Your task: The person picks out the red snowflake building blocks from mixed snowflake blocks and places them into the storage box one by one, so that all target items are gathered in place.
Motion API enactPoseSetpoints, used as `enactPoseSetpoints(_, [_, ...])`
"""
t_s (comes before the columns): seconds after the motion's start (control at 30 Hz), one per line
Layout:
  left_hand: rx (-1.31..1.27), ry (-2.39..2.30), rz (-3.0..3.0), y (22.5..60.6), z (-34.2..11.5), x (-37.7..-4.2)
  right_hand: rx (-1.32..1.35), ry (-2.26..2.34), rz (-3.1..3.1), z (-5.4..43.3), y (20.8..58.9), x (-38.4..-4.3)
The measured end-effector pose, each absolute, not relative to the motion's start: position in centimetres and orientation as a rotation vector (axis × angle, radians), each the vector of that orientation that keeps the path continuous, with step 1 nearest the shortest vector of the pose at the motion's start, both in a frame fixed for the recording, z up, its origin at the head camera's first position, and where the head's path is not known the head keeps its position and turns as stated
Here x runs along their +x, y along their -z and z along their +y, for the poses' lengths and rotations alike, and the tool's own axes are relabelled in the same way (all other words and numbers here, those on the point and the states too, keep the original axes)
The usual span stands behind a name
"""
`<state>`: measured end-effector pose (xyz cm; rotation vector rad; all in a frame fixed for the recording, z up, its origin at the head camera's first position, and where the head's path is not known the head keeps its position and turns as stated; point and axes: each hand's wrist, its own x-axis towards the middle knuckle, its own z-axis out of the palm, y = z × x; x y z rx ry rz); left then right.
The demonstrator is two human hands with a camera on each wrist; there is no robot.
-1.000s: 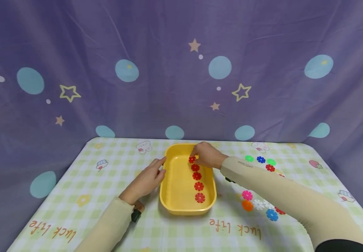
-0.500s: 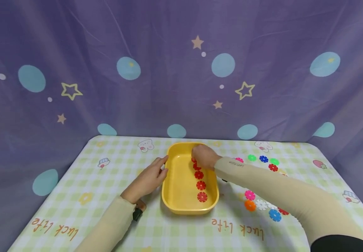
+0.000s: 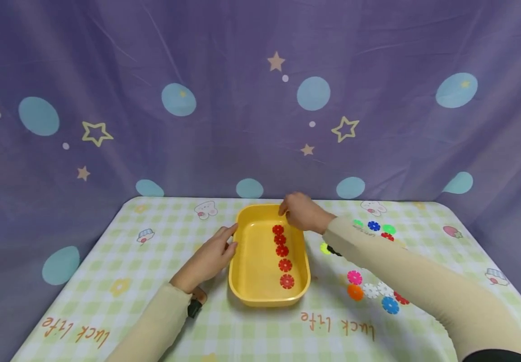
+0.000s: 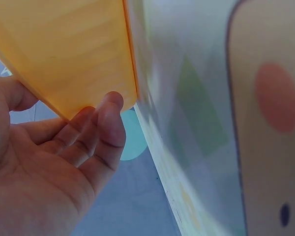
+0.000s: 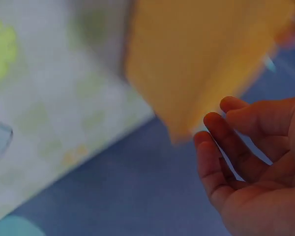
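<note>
A yellow plastic tray (image 3: 253,271) lies lengthwise on the table. Down its right half runs a column of several red flower-shaped discs (image 3: 285,265), the far ones close together or overlapping. My left hand (image 3: 208,261) holds the tray's left side; in the left wrist view its fingertips (image 4: 113,98) press the outer wall while the thumb lies at the rim. Over the far right corner is my right hand (image 3: 303,213), fingers loosely bent. The right wrist view shows nothing between its fingers (image 5: 236,147), close to the tray's blurred edge.
Right of the tray lie loose flower discs: pink (image 3: 354,277), orange (image 3: 355,292), white (image 3: 371,290), light blue (image 3: 390,305), dark blue (image 3: 374,226) and green (image 3: 389,229). My right sleeve (image 3: 396,261) covers part of this group. A purple curtain (image 3: 224,141) hangs behind the table.
My right hand let go of the farthest red disc, after reaching down into the column, and rose back toward the far right rim. The left hand stayed on the tray.
</note>
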<state>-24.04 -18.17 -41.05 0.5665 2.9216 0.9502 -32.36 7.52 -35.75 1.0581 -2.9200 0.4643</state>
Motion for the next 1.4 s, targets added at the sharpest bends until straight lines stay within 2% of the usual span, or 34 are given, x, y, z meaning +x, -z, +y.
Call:
enactPoseSetpoints(0.13, [0.557, -0.956, 2.916, 41.1, -18.1, -24.1, 1.007, -0.615, -2.866, 11.5, 33.6, -31.6])
enactPoseSetpoints(0.23, [0.537, -0.959, 2.902, 41.1, -18.0, -24.0, 0.934, -0.624, -2.949, 15.1, 33.3, -30.6])
enactPoseSetpoints(0.5, [0.52, -0.961, 2.891, 41.1, -18.0, -23.9, 0.802, -0.622, -3.225, 25.0, 36.3, -27.1])
enactPoseSetpoints(0.7, [0.515, -0.957, 2.897, 41.2, -17.9, -24.0, 0.743, -0.656, -3.309, 29.9, 38.5, -23.6])
enactPoseSetpoints(1.0, [0.517, -0.96, 2.908, 41.3, -17.9, -24.0, 0.627, -0.961, -3.257, 32.2, 41.6, -21.3])
enactPoseSetpoints(1.4, [0.533, -0.979, 2.91, 41.3, -17.9, -23.9, 0.336, -0.87, -3.341, 32.6, 42.1, -21.1])
